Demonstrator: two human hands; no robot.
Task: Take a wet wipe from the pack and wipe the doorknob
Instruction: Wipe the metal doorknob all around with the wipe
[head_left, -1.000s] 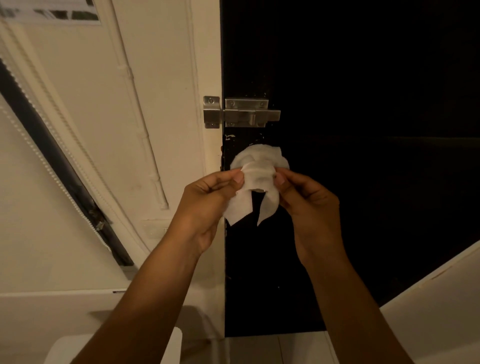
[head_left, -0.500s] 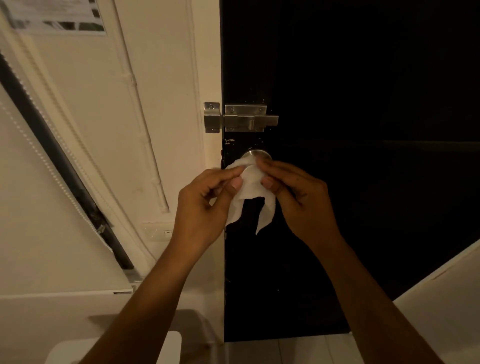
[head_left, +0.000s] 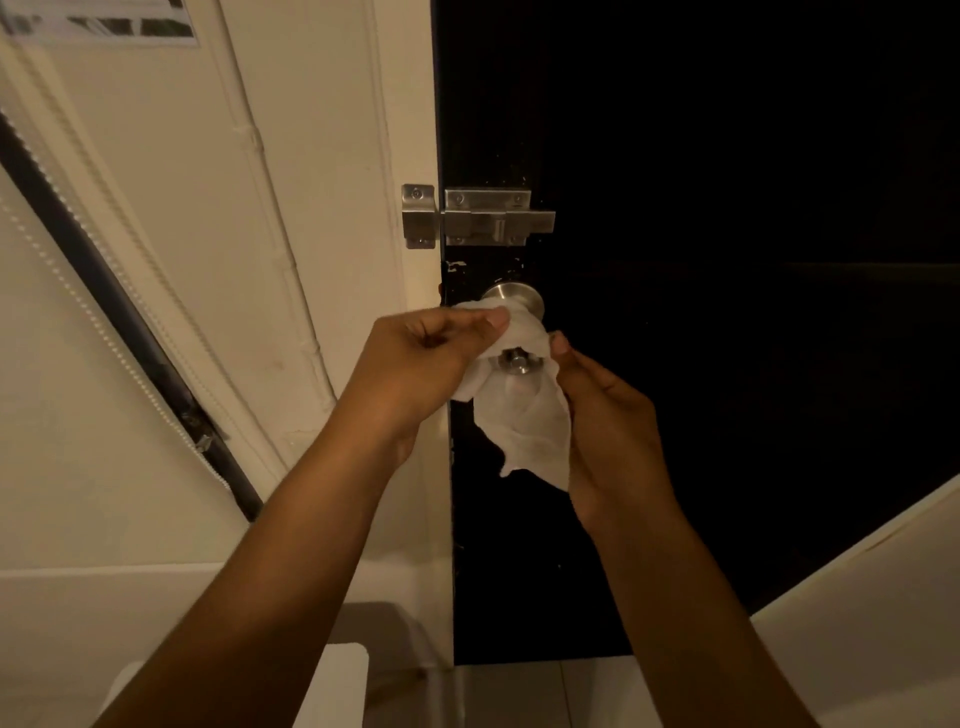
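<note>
I held the wet wipe (head_left: 522, 410) stretched between both hands so that its middle lay across the doorknob (head_left: 514, 301), which sat at the left edge of the dark door (head_left: 727, 364), just below the metal slide bolt (head_left: 488, 215). My left hand (head_left: 415, 364) was closed in a pinch grip, thumb and forefinger clamped on the wipe's upper left corner, touching the knob's left flank; this kept the sheet taut against the metal. My right hand (head_left: 608, 415) was likewise closed on the wipe's right border, with the fingertip (head_left: 560, 343) pressed near the knob's lower right and the remaining cloth hanging down along the palm. The knob's upper dome was bare, and its centre lock button (head_left: 514, 361) showed through a gap in the wipe, so I judged that the wipe was wrapped around the underside and neck, not over the face. I judged the two-handed hold to suit a back-and-forth pull around the stem. The pack was not in view. I judged the wiping step to be under way and incomplete.
</note>
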